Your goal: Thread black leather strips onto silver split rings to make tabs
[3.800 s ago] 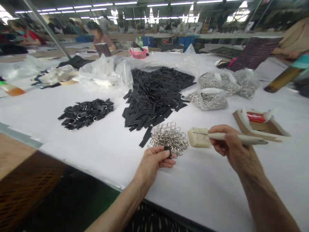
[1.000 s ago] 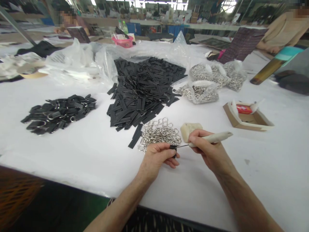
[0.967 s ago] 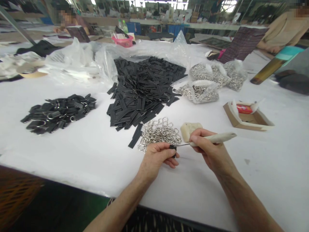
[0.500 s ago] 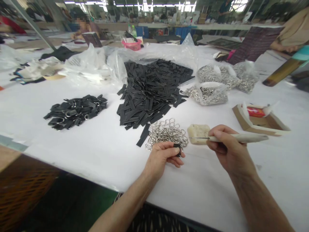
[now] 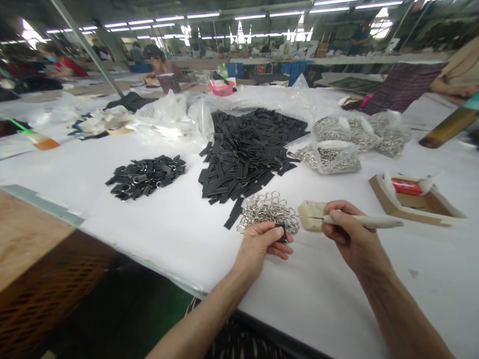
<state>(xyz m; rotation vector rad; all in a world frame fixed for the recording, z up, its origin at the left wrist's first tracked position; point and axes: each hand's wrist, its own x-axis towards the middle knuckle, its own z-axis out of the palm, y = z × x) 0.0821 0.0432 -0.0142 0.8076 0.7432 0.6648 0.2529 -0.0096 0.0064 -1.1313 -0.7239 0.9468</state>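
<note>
My left hand (image 5: 262,244) is closed, pinching a small folded black strap piece (image 5: 281,232) just in front of a loose heap of metal rings (image 5: 266,212). My right hand (image 5: 348,234) is closed on a pale-handled tool (image 5: 368,221). The tool's thin metal tip rests on a cream-coloured block (image 5: 310,215) to the right of the rings. A large pile of flat black strips (image 5: 247,149) lies behind the rings. A smaller pile of black pieces fitted with rings (image 5: 145,174) lies to the left.
Clear bags of metal rings (image 5: 348,144) sit at the back right. A shallow cardboard tray (image 5: 415,202) holds a red tube. Crumpled plastic bags (image 5: 164,114) lie behind the piles. The white table's (image 5: 157,224) front edge runs diagonally at left. Other people work at far tables.
A second ago the tool's tip touched the black piece in my left hand. My right hand has since drawn it right onto the cream block. The left hand keeps its hold.
</note>
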